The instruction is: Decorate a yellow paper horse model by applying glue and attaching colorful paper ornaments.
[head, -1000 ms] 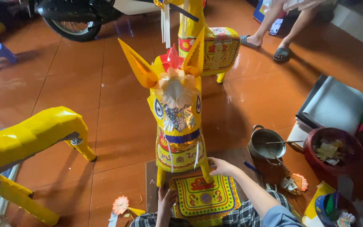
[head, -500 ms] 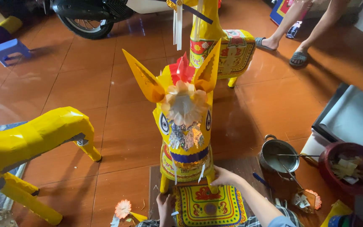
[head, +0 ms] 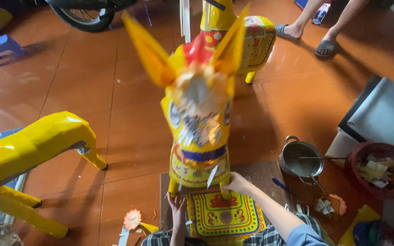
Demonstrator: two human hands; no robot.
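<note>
Paper horse (head: 200, 132) upright, head facing camera; both hands at forelegs

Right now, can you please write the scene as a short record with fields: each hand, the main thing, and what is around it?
left hand: fingers spread at the base of the paper horse
right hand: at the horse's front, touching a white strip
horse: yellow, decorated, upright, head blurred
saddle cloth: yellow with red pattern, between the hands
left side: plain yellow horse, paper flower
right side: metal pot, red basket of scraps
behind: second decorated horse, a person's sandalled feet
floor: glossy orange tiles
</note>
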